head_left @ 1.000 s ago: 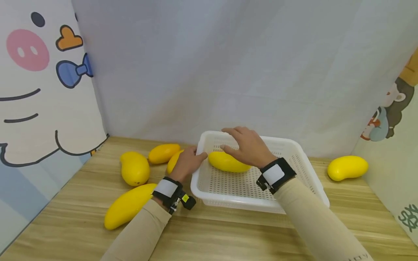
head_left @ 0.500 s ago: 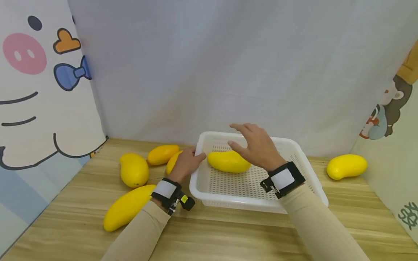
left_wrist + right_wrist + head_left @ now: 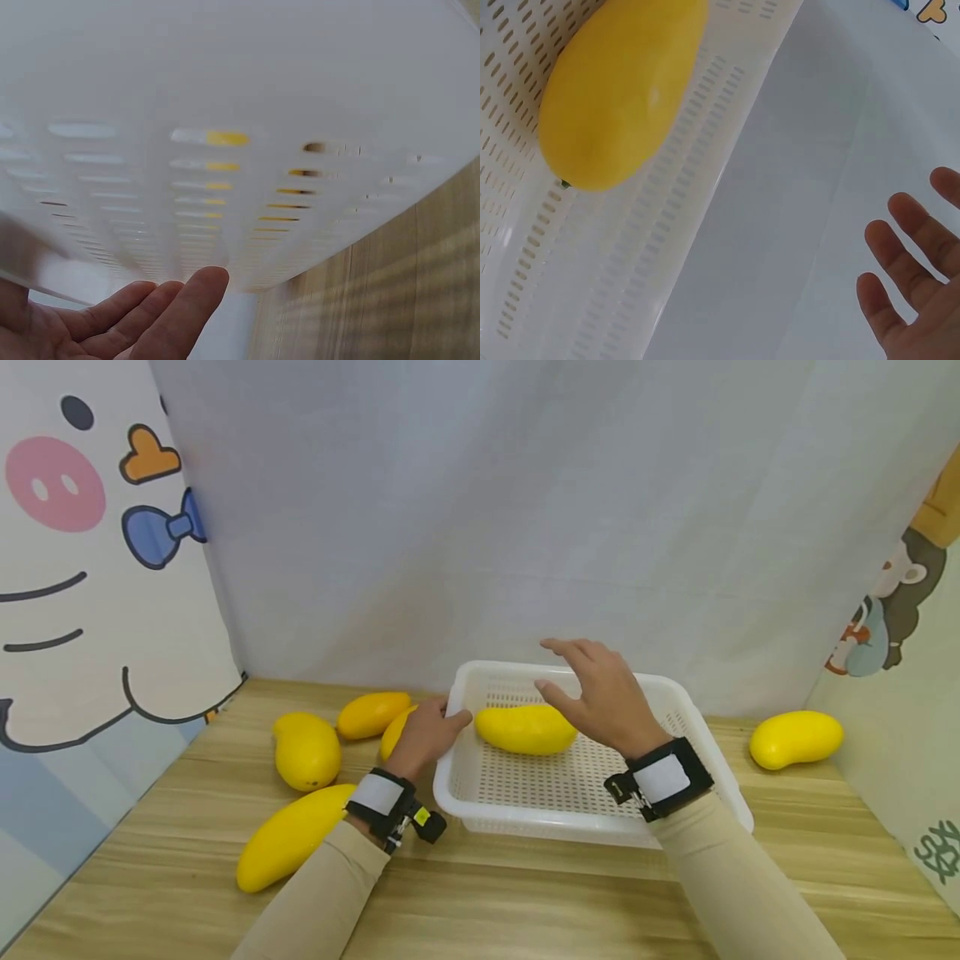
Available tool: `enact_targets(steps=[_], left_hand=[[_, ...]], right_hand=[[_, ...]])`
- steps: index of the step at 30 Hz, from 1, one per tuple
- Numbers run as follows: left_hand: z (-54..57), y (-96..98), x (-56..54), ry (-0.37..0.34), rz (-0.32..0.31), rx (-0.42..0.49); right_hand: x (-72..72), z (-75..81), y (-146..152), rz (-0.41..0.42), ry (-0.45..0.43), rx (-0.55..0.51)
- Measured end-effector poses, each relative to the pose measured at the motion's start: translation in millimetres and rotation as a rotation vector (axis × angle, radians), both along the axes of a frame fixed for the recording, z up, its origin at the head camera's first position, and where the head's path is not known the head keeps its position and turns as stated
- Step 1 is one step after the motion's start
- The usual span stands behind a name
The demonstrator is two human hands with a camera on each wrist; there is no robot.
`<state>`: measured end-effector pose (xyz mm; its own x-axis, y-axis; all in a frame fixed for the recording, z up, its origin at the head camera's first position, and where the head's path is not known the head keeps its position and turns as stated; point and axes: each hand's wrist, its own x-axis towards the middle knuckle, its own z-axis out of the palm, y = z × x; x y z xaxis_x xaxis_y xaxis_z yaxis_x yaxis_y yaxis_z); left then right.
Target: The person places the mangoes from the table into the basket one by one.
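Left hand: clamped on the left rim of the basket, thumb over the edge, fingers outside; in the left wrist view the fingertips show at lower centre, beside the slotted wall.
Right hand: holding nothing, fingers and thumb apart, raised over the basket just right of the frame's centre.
Change: over the last second the right hand has drawn up and to the right, away from the mango in the basket; the left hand keeps its hold.
Meaning: as judged from this, the mango has been let go and rests on its own, while the left hand seems to steady the basket.
Mango in the basket: on its side near the left wall, close to the centre of the frame; the right wrist view puts it at upper left, apart from the fingers at lower right.
Basket: white, perforated, upright, right of centre.
Mangoes at left: one long, one rounded, one small, and one partly hidden behind the left hand, contact with it unclear.
Mango at right: alone near the right edge.
Table: wood-grained, across the lower frame.
Curtain: pale, behind the basket.
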<state>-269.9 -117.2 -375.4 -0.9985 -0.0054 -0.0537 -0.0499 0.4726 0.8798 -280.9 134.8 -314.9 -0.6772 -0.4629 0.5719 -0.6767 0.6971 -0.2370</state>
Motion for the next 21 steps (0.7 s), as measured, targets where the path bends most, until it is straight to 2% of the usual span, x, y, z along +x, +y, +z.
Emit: enact_targets(steps=[10, 21], left_hand=[[1.2, -1.0, -0.1, -0.012, 0.008, -0.01], [-0.5, -0.3, -0.7, -0.003, -0.006, -0.007]], right_hand=[[5.4, 2.3, 10, 0.011, 0.092, -0.11], [11.4, 0.0, 19, 0.004, 0.123, -0.167]])
